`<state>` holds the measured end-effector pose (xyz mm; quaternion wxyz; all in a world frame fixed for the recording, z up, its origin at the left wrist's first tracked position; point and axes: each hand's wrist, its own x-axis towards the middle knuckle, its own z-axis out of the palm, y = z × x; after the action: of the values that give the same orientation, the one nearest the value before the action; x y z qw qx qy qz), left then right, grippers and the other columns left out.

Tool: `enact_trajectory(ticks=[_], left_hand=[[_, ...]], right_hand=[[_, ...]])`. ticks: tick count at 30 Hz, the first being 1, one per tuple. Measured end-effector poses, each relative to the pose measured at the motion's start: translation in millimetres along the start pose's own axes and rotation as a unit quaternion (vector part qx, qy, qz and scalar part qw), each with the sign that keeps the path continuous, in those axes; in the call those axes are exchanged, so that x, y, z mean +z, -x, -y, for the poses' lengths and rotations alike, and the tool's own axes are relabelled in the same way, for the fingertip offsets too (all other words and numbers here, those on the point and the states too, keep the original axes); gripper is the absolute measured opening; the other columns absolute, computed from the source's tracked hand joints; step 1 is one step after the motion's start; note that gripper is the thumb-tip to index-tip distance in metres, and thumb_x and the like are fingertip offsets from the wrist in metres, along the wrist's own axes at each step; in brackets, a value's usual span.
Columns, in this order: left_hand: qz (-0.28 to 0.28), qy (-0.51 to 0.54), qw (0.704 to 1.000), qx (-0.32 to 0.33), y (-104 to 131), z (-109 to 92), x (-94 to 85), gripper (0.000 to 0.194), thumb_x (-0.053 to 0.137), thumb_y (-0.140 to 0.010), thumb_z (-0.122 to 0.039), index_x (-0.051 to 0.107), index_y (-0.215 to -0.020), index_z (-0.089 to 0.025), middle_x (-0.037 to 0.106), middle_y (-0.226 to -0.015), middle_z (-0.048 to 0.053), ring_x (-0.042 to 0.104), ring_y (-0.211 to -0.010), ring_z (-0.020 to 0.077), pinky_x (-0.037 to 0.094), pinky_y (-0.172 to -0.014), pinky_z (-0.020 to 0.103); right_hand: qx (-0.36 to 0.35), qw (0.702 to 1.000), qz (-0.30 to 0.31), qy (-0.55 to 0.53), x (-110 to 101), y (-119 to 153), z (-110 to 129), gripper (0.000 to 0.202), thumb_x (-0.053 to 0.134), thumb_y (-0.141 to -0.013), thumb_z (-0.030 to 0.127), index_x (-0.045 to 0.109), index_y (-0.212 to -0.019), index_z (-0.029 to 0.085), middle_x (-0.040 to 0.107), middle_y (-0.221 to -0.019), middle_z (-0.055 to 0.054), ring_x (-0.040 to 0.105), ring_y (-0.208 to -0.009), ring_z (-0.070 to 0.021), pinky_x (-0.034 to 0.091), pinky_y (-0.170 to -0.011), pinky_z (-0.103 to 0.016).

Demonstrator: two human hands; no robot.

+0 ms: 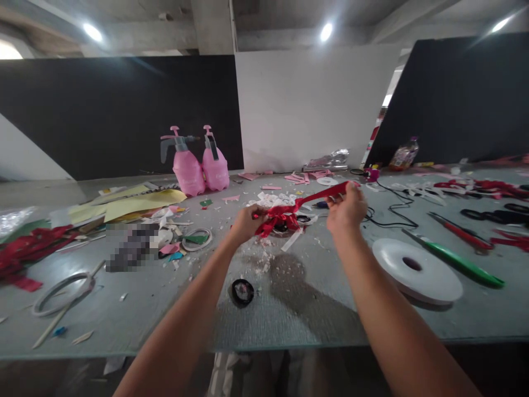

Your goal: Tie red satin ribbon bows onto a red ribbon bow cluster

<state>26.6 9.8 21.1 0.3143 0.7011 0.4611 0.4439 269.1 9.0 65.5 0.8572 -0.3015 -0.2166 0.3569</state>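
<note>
A red ribbon (320, 194) stretches between my two hands above the middle of the table. My left hand (250, 220) is closed on its bunched, looped end, where several folds hang down. The raised right hand (349, 209) pinches the flat far end between thumb and fingers. Beneath the bunched part lie white paper scraps (278, 199) and a dark round item I cannot make out. Nearer the front edge, a small black ring-shaped roll (242, 292) lies flat on the table (194, 325).
Two pink spray bottles (189, 172) stand at the back left. A large white roll (417, 270), a green-handled knife (458, 259), red-handled pliers (460, 231) and black scissors (496, 216) lie right. More red ribbon (33, 253) and a white ring (61, 292) lie left. A black cable (397, 212) winds behind my right hand.
</note>
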Motion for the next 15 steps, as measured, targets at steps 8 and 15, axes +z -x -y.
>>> enact_trajectory(ticks=[8, 15], left_hand=[[0.15, -0.169, 0.973, 0.042, 16.3, -43.6, -40.5, 0.076, 0.077, -0.062, -0.04, 0.052, -0.132, -0.028, 0.055, -0.133, 0.01, 0.054, -0.117, 0.0299, 0.043, -0.095, 0.038], [-0.236, -0.431, 0.842, -0.223, 60.0, 1.4, -206.7, 0.053, 0.061, -0.077, -0.041, 0.053, -0.124, -0.016, 0.058, -0.124, 0.018, 0.053, -0.116, 0.0372, 0.041, -0.092, 0.048]], right_hand=[[0.023, 0.906, 0.196, 0.375, 5.1, -7.8, 14.2, 0.019, 0.058, -0.077, 0.037, 0.058, -0.085, 0.02, 0.061, -0.07, -0.001, 0.061, -0.059, -0.0159, 0.051, -0.056, -0.031], [-0.132, 0.577, 0.178, 0.786, -23.0, 9.2, 23.9, 0.035, 0.054, -0.082, 0.036, 0.064, -0.108, 0.016, 0.07, -0.101, -0.017, 0.065, -0.096, -0.0318, 0.047, -0.078, -0.04]])
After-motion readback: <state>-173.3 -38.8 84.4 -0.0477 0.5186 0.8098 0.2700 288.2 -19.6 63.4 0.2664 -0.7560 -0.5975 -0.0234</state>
